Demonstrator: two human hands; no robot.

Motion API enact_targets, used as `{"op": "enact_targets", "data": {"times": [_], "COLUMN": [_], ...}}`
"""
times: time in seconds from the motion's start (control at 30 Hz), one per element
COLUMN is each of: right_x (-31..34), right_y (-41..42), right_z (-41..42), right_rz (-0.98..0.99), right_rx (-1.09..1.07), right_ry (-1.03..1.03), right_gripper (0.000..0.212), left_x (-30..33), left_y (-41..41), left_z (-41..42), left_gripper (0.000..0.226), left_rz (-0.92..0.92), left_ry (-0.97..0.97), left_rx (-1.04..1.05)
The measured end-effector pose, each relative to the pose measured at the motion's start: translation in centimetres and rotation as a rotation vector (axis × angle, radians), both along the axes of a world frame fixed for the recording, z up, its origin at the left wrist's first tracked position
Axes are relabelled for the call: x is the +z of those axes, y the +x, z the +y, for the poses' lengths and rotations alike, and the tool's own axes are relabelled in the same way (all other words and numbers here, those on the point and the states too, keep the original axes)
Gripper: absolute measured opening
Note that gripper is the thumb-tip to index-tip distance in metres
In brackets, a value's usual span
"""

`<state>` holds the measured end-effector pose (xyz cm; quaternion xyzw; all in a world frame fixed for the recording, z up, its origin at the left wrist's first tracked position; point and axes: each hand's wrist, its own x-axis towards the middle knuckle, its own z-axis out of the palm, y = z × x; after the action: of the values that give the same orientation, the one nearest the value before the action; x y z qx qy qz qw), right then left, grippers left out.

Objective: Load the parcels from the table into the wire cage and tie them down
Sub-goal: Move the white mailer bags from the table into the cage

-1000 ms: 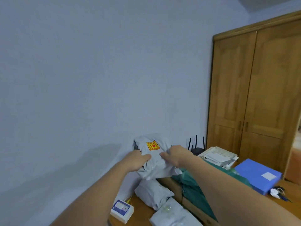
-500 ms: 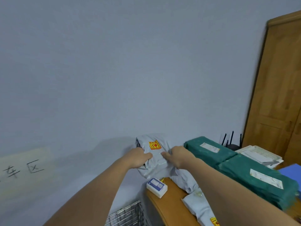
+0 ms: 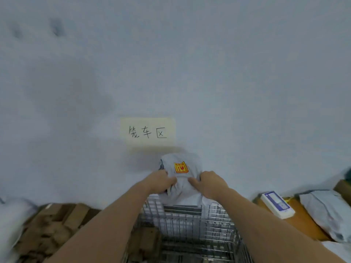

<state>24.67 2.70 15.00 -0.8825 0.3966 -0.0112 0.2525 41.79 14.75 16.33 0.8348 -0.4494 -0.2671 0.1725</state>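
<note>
I hold a grey plastic-bag parcel with a yellow and red sticker in both hands, in the air above the far end of the wire cage. My left hand grips its left side and my right hand grips its right side. The cage stands below my forearms, against the wall. On the wooden table at the right lie another grey bag parcel and a small white box with a blue label.
A paper sign with handwritten characters hangs on the grey wall above the cage. Brown cardboard lies on the floor left of the cage, with something white at the far left edge.
My view and both hands swung left with the grey parcel, away from the table and wardrobe. The parcel now hangs over the wire cage, under the wall sign.
</note>
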Motion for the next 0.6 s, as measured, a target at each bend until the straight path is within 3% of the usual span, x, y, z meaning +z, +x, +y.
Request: {"op": "enact_targets", "data": {"times": [0.17,0.3,0.6], "right_x": [-5.9,-12.6,-30.3], "right_y": [5.7,7.9,11.4], "right_z": [4.1,7.6,9.7], "right_rz": [0.02,0.136,0.14], "right_rx": [0.143,0.223,-0.06], "right_ry": [0.04,0.073,0.334], "right_gripper": [0.053,0.058,0.039], "left_x": [-6.5,-13.3,-31.5], "left_y": [3.0,4.3,8.4], "left_z": [6.9,10.3,9.8], "left_gripper": [0.035,0.039,0.046], "left_rz": [0.04,0.125,0.267], "left_ry": [0.014,0.093,0.201], "left_rx": [0.21,0.227,0.301]}}
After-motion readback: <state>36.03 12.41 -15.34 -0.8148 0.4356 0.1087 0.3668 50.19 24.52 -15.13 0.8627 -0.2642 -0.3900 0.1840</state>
